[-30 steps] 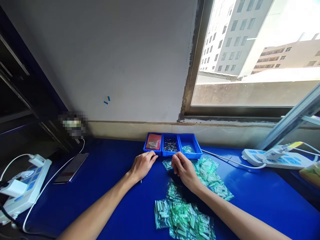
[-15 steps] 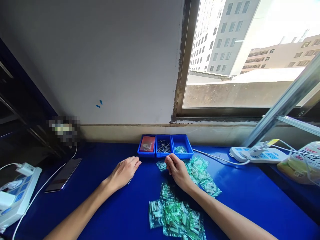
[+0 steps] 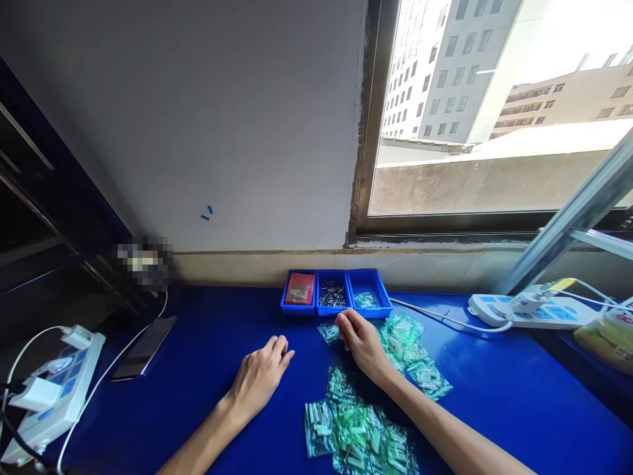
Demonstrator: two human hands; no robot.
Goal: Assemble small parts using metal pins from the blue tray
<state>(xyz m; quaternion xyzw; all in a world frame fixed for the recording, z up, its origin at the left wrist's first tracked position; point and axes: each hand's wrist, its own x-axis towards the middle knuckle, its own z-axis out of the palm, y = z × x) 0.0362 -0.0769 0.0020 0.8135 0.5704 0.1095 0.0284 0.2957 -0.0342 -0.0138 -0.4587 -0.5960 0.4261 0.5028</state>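
Note:
My left hand [image 3: 262, 373] is over the blue table left of the middle, its fingers curled downward; whatever may be under them is hidden. My right hand [image 3: 361, 340] is closed in a loose pinch in front of the blue bins, and I cannot make out anything in it. Beside it lie a small green packet [image 3: 328, 332] and a pile of green packets [image 3: 408, 340]. Nearer to me is a second pile of green packets [image 3: 359, 432]. Of the three joined bins, the left holds a red packet [image 3: 299, 288], the middle loose screws [image 3: 332, 293], the right a green packet [image 3: 366, 300].
A phone [image 3: 145, 348] and a white power strip [image 3: 62, 389] lie at the left. Another power strip [image 3: 534, 311] with a white cable sits at the back right, near a metal frame [image 3: 576, 211] and a plastic bag [image 3: 608, 340].
The camera view has shifted slightly, moving the scene rightward. My left hand has drawn back toward me and away from the bins. My right hand stays in front of them, still closed.

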